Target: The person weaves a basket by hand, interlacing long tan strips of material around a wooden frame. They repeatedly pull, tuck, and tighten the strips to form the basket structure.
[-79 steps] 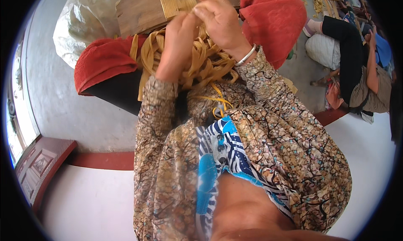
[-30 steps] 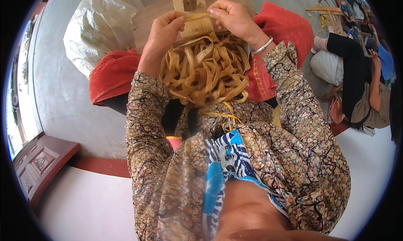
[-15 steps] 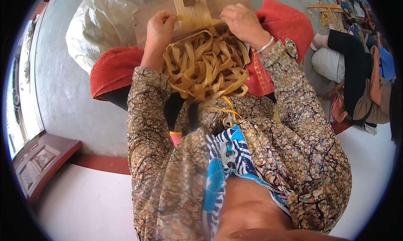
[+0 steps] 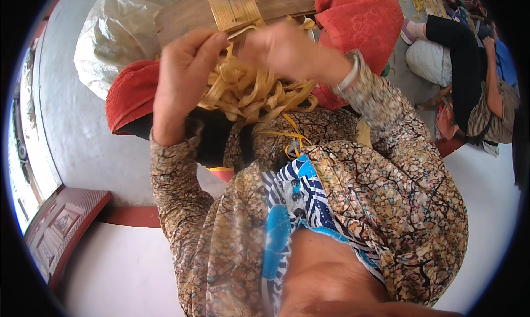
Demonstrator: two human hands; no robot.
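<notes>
A loose heap of tan, ribbon-like fibre strips [image 4: 256, 96] lies in front of me, between two red cloths over my knees. My left hand [image 4: 187, 74] is raised over the left side of the heap, thumb and fingers pinched together on what looks like a fibre strip. Close to it on the right, my right hand [image 4: 287, 49] is curled above the heap. Its fingers are smeared by motion, and its grip is hidden. Behind both hands stands a brown wooden board [image 4: 190, 19] with a paler wooden block [image 4: 234, 8] fixed across it.
The red cloths [image 4: 359, 16] flank the heap. A white plastic sack [image 4: 118, 38] stands at the far left. At the right another person in black trousers [image 4: 455, 57] sits near a white sack [image 4: 428, 66] and a wooden frame [image 4: 433, 0]. A carved dark-red wooden piece [image 4: 66, 223] is at the left.
Both hands have come away from the wooden block, nearer to me and lower left. They are closer together, and the right hand has moved further left. The view has shifted slightly.
</notes>
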